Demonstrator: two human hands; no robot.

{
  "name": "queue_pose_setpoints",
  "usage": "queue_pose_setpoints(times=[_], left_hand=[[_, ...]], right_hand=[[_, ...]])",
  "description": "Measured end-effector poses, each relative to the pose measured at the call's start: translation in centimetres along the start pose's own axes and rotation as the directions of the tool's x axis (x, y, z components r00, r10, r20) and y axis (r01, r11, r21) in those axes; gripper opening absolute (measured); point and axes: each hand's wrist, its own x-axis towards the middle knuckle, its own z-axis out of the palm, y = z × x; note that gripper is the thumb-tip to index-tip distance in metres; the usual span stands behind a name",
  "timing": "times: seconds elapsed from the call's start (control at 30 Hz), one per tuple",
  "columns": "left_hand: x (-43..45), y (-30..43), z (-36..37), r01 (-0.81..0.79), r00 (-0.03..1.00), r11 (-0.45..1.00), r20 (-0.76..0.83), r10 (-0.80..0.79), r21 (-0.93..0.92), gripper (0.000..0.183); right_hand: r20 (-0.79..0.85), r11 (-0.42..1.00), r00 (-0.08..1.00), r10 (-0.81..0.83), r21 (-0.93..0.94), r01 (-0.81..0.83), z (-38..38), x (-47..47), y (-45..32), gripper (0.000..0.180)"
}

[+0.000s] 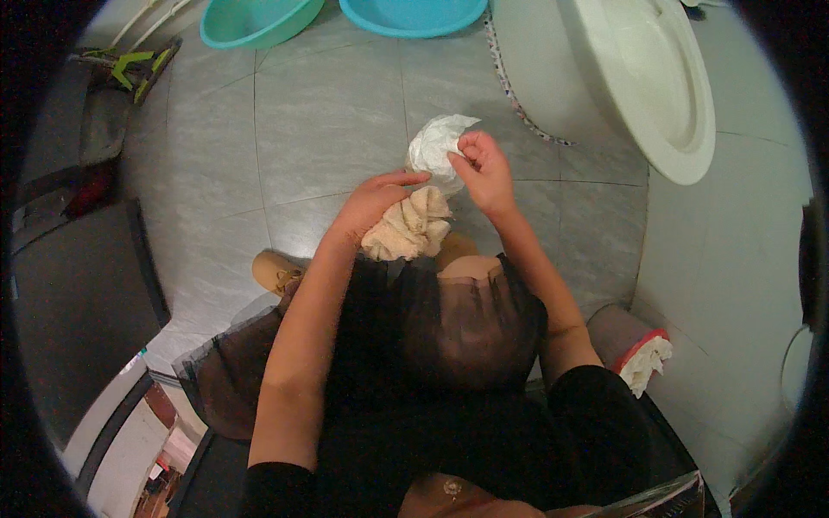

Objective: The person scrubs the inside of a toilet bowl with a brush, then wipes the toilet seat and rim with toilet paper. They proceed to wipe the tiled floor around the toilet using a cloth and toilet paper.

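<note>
A bunched beige terry cloth (411,226) hangs beneath my left hand (379,201), held against the palm and wrist. The left fingers stretch right to the lower edge of a crumpled thin white sheet (435,147), which could be paper or plastic film. My right hand (482,171) pinches that sheet at its right side between thumb and curled fingers. Both hands are above the grey tiled floor (324,136), in front of my knees. The undersides of the left fingers are hidden.
At the top are a green basin (259,26), a blue basin (414,19) and a white toilet (654,84). A waste bin (605,330) with crumpled paper stands by my right elbow. On the left are a green-trimmed mop head (139,71) and a dark panel (78,304).
</note>
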Motion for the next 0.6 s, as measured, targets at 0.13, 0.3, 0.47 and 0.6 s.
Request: queue_pose_setpoints(times=[0.13, 0.3, 0.47, 0.6], left_hand=[[1.1, -2.3, -1.1, -0.137, 0.991, 0.988, 0.000, 0.137, -0.078, 0.034], [0.7, -1.2, -1.4, -0.147, 0.983, 0.966, -0.136, 0.120, -0.212, 0.034], [-0.1, 0.9, -0.4, -0.192, 0.979, 0.965, -0.109, 0.174, -0.178, 0.034], [-0.5, 0.1, -2.3, -0.170, 0.905, 0.981, -0.379, 0.194, 0.097, 0.031]], right_hand=[[-0.106, 0.998, 0.994, -0.033, -0.057, 0.027, -0.4, -0.1, 0.3, 0.025], [0.007, 0.967, 0.984, -0.177, -0.187, 0.175, -2.2, 0.2, -1.4, 0.024], [0.012, 0.758, 0.981, -0.193, -0.633, 0.157, -4.5, 0.6, -1.3, 0.026], [-0.079, 0.544, 0.847, -0.525, -0.797, 0.263, -7.2, 1.5, -1.5, 0.029]])
